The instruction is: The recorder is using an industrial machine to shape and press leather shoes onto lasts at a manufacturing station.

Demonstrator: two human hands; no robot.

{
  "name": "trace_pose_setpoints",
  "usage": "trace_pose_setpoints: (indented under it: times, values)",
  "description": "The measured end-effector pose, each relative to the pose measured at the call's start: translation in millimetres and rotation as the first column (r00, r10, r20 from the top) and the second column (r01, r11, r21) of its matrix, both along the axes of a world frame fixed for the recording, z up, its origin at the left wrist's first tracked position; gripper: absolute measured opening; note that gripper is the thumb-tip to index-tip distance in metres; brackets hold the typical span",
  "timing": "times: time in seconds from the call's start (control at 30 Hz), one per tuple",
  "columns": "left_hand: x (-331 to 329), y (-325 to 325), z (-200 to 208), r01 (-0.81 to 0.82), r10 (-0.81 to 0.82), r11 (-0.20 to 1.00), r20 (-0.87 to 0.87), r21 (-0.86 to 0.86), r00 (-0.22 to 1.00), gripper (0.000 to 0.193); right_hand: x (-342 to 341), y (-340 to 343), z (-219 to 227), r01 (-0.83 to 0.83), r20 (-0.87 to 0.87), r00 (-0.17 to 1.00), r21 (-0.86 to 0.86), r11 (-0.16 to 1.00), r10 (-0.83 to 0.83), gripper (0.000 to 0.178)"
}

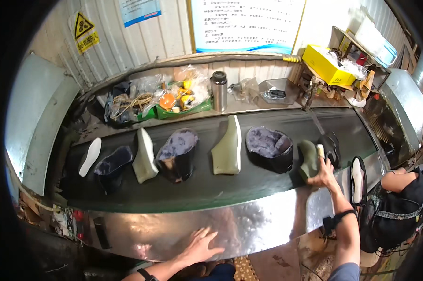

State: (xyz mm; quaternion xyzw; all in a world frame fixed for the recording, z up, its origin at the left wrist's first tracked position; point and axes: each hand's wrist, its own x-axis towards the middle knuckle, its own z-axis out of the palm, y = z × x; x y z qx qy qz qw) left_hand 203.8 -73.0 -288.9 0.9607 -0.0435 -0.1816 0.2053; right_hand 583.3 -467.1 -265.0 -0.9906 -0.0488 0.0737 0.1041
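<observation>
My right hand grips an olive-green shoe last at the right end of the dark conveyor belt, thumb on its near side and fingers at its pale top edge. Just beyond it, a dark strappy piece lies on the belt. My left hand, fingers spread, rests at the shiny metal ledge and holds nothing. Along the belt stand two more green lasts with white soles, dark fur-lined boot uppers and a white insole.
Behind the belt are a steel thermos, a green tray of bags and scraps and a yellow box. A dark shoe with pale lining lies on the right ledge. Another person sits at the right. Metal hoods flank the belt.
</observation>
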Motion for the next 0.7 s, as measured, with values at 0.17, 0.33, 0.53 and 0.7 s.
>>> trace_pose_setpoints:
  times: [0.17, 0.33, 0.53, 0.7]
  values:
    - [-2.2, -39.7, -2.9, -0.469, 0.278, 0.413, -0.382, -0.780, 0.881, 0.065, -150.1, 19.3, 51.0, 0.053, -0.144, 0.989, 0.053, 0.997, -0.045, 0.130]
    - [26.6, -95.1, -26.2, -0.787, -0.246, -0.472, -0.798, -0.397, 0.550, 0.100, -301.4, 92.4, 63.3, 0.064, -0.198, 0.980, 0.337, 0.939, 0.004, 0.126]
    - [-34.6, -54.6, -19.3, -0.720, -0.193, -0.477, -0.739, -0.504, 0.645, 0.108, -418.2, 135.3, 44.6, 0.231, -0.254, 0.961, 0.523, 0.821, -0.108, 0.091]
    - [-47.9, -10.8, 40.5, -0.726, 0.077, -0.283, -0.770, -0.626, 0.634, 0.113, -441.8, 99.4, 66.4, 0.206, -0.075, 0.935, 0.910, 0.360, -0.346, 0.051]
